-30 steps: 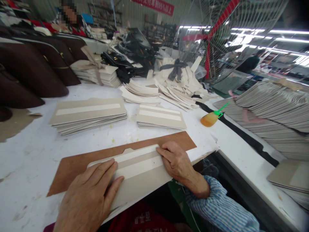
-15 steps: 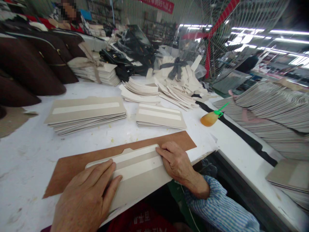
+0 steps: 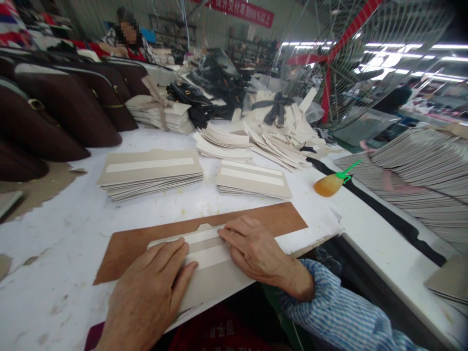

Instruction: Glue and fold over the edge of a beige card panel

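A beige panel (image 3: 215,278) with two pale strips lies at the table's front edge, partly over a brown sheet (image 3: 137,251). My left hand (image 3: 151,287) rests flat on the panel's left end, thumb apart from the fingers. My right hand (image 3: 252,246) lies on the upper strip near the middle, fingertips pressing down and pointing left; it grips nothing, and its fingers are slightly bent. The panel's right end is hidden beneath my right hand.
Behind are two stacks of beige panels (image 3: 153,168) (image 3: 254,180) and loose cream strips (image 3: 223,141). An amber glue bottle (image 3: 327,186) lies right. Brown bags (image 3: 69,102) stand left; a fan (image 3: 329,58) and a person (image 3: 127,39) are farther back.
My right hand has slid left along the upper strip, from the panel's right end toward my left hand. My left hand stays on the panel. The whole view has shifted slightly.
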`<state>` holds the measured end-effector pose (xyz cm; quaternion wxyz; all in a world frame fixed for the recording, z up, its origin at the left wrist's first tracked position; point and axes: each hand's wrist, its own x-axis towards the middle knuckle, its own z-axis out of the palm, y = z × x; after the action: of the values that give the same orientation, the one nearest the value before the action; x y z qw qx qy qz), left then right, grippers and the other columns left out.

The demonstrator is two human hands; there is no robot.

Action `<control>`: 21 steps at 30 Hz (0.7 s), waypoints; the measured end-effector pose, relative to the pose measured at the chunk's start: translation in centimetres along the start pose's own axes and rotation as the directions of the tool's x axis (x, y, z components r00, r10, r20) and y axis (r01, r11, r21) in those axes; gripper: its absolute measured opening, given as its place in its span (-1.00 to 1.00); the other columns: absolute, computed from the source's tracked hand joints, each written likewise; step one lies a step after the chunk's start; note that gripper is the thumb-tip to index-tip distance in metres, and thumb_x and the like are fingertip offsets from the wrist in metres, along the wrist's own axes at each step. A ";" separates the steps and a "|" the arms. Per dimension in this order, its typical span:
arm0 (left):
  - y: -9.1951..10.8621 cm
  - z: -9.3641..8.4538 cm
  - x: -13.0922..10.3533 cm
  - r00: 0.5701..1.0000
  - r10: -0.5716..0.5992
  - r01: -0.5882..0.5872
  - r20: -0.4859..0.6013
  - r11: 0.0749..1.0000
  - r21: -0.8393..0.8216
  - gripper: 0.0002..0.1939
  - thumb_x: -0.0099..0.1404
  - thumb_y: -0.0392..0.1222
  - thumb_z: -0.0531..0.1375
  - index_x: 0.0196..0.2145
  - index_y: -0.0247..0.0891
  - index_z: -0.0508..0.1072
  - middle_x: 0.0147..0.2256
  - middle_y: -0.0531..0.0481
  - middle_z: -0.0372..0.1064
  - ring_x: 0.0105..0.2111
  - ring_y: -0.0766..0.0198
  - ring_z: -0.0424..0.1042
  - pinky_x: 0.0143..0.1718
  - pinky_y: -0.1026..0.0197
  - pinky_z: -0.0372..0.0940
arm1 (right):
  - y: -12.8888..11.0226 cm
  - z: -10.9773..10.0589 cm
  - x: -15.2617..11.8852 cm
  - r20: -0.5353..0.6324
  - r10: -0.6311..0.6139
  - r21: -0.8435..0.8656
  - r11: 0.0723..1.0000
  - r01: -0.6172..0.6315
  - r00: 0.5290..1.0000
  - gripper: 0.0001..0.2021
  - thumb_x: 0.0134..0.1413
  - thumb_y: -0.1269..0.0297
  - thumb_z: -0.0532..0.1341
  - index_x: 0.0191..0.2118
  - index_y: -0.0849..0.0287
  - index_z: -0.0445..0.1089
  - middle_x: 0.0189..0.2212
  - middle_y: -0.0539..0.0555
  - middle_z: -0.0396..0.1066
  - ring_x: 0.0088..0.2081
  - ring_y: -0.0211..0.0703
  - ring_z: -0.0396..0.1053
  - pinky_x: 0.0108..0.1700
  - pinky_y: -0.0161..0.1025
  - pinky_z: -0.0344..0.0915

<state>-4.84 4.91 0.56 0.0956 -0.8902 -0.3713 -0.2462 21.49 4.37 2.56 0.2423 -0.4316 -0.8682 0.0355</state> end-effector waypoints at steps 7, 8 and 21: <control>0.2 0.0 -0.1 0.999 -0.036 0.036 -0.005 0.999 0.011 -0.66 0.52 -0.08 0.08 0.00 -0.39 0.49 -0.06 -0.21 0.54 -0.08 0.03 0.47 0.01 -0.09 0.38 | 0.1 0.7 0.3 0.071 0.035 -0.088 0.996 -0.028 0.997 -0.73 0.47 0.27 0.09 -0.02 0.24 0.52 -0.21 0.15 0.49 -0.17 0.01 0.35 -0.10 -0.02 0.34; 0.1 0.0 -0.2 0.999 -0.048 0.048 -0.010 0.999 0.015 -0.66 0.53 -0.07 0.07 0.00 -0.39 0.49 -0.07 -0.20 0.54 -0.09 0.03 0.47 0.01 -0.09 0.38 | 0.2 0.7 0.1 0.063 0.041 -0.087 0.996 -0.036 0.997 -0.74 0.46 0.28 0.10 -0.04 0.24 0.53 -0.21 0.15 0.49 -0.17 0.01 0.35 -0.09 -0.03 0.34; -1.1 0.7 -0.6 0.986 -0.153 0.149 -0.065 0.987 -0.055 -0.63 0.51 0.07 0.06 -0.08 -0.23 0.52 -0.11 -0.09 0.57 -0.09 0.05 0.51 0.02 -0.04 0.37 | 3.4 -1.6 -4.5 -0.159 0.291 0.036 0.957 -0.289 0.944 -0.69 0.47 0.33 0.07 -0.24 0.17 0.56 -0.20 0.13 0.59 -0.16 -0.04 0.44 -0.02 0.00 0.38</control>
<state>-5.74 5.60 -0.42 0.0674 -0.8525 -0.4278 -0.2926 27.05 2.79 1.28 0.3071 -0.5544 -0.7725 0.0407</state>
